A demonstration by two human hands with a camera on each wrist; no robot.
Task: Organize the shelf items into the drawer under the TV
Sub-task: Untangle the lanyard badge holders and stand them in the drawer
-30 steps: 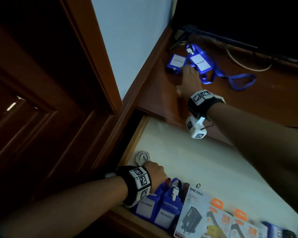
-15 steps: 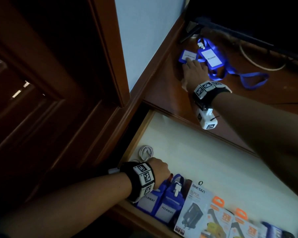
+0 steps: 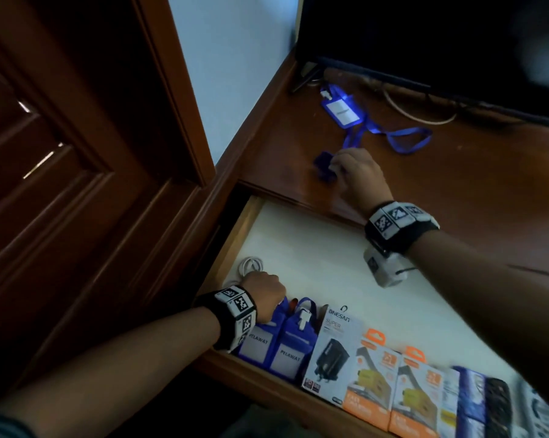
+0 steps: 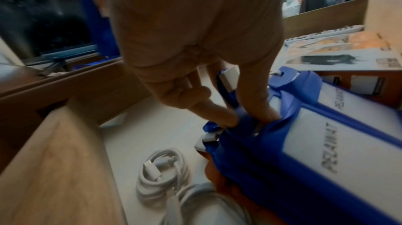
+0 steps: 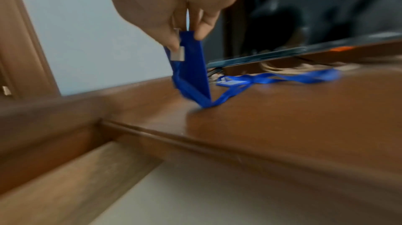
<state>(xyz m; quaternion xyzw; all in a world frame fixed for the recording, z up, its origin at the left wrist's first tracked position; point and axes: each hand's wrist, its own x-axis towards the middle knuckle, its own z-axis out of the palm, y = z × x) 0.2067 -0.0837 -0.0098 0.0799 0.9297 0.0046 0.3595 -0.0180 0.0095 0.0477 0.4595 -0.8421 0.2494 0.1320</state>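
Fingertips of our right hand pinch a blue badge holder by its top edge, its lower corner touching the shelf just behind the open drawer. Inside the drawer's front-left corner, our left hand grips the lanyard of another holder, beside coiled white cables.

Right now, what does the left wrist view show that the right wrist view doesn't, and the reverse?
Only the left wrist view shows the left hand gripping the blue badge holders in the drawer, beside a coiled white cable and boxed chargers.

Only the right wrist view shows the right hand pinching a blue badge holder off the shelf top, with another badge and lanyard behind.

Both show the pale drawer floor.
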